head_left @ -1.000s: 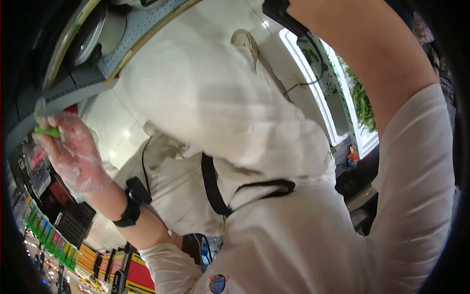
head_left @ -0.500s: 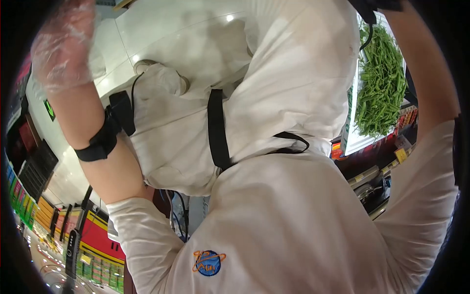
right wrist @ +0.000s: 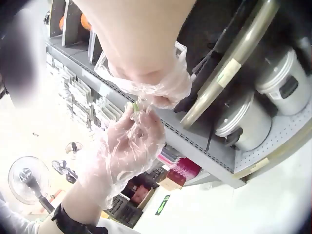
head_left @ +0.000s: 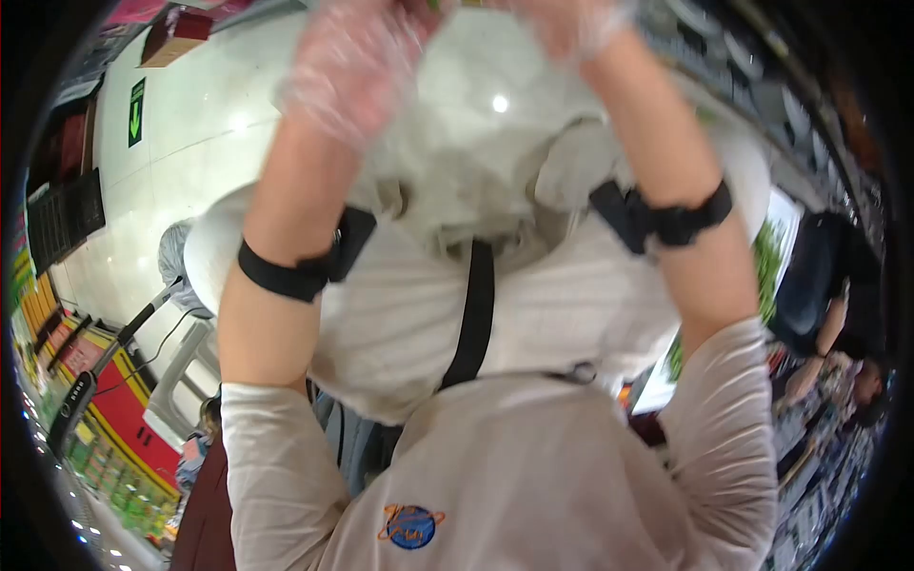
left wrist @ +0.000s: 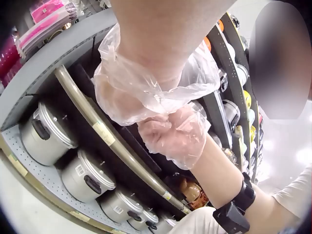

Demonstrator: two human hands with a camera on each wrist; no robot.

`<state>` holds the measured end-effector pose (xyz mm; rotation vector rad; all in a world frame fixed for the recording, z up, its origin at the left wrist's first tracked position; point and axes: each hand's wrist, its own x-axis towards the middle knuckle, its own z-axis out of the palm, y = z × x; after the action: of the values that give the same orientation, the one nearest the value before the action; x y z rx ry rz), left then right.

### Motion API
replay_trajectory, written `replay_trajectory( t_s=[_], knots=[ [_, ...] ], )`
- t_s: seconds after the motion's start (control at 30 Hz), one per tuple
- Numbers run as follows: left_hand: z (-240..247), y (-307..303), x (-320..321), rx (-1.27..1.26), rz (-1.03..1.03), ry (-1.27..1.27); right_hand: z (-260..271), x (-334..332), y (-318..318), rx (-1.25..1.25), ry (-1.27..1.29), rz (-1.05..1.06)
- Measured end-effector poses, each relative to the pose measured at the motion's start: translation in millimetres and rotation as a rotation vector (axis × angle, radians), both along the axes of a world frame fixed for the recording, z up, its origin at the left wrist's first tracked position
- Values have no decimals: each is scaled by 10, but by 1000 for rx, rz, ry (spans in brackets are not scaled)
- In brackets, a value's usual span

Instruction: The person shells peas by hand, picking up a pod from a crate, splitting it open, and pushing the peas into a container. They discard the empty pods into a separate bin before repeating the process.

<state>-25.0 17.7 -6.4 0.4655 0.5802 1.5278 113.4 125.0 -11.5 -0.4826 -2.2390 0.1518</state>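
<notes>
In the right wrist view my gloved left hand (right wrist: pixel 134 136) pinches a short green vegetable piece (right wrist: pixel 136 107) between thumb and fingers. My gloved right hand (right wrist: pixel 153 87) meets it there, its curled fingers at the other end of the piece. Both hands are held out in front of my body, at the top of the head view, where the left hand (head_left: pixel 357 67) and right hand (head_left: pixel 571 24) are partly cut off. In the left wrist view the right hand (left wrist: pixel 175 136) looks fist-like under the loose clear plastic glove of the left hand (left wrist: pixel 146 92), which hides the green piece.
A white foam box (head_left: pixel 657 388) of green vegetables (head_left: pixel 767 257) stands at my right side, partly behind my arm. Ahead, a curved shelf (left wrist: pixel 105 134) carries several silver pots (left wrist: pixel 87 175). Pale tiled floor (head_left: pixel 190 124) stretches to the left. Another person (head_left: pixel 828 285) is at the right.
My left hand, holding the green piece a second ago, has come from the far left toward the middle. The right hand has come in from beyond the upper right edge to join it.
</notes>
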Motion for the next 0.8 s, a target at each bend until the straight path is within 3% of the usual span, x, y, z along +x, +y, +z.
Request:
replay_trajectory(
  t_s=[0.03, 0.07, 0.1, 0.17, 0.5, 0.7, 0.8],
  knots=[
    [-1, -19, 41, 44, 32, 5, -32, 76, -56, 142, -24, -32],
    [9, -44, 90, -69, 37, 38, -349, 88, 34, 16, 125, 56],
    [7, -59, 122, -191, 37, 67, -165, 67, 12, 47, 131, 81],
    [-39, -82, 156, -184, 16, 97, 285, 162, -411, -1503, 360, 53],
    [52, 18, 286, -271, 9, 98, 406, 318, -352, -1615, 311, 50],
    [26, 64, 339, -195, -31, 67, 350, 372, -368, -1618, 412, 81],
    [-4, 99, 293, -224, 2, 163, 398, 362, -378, -1676, 408, 124]
  ],
)
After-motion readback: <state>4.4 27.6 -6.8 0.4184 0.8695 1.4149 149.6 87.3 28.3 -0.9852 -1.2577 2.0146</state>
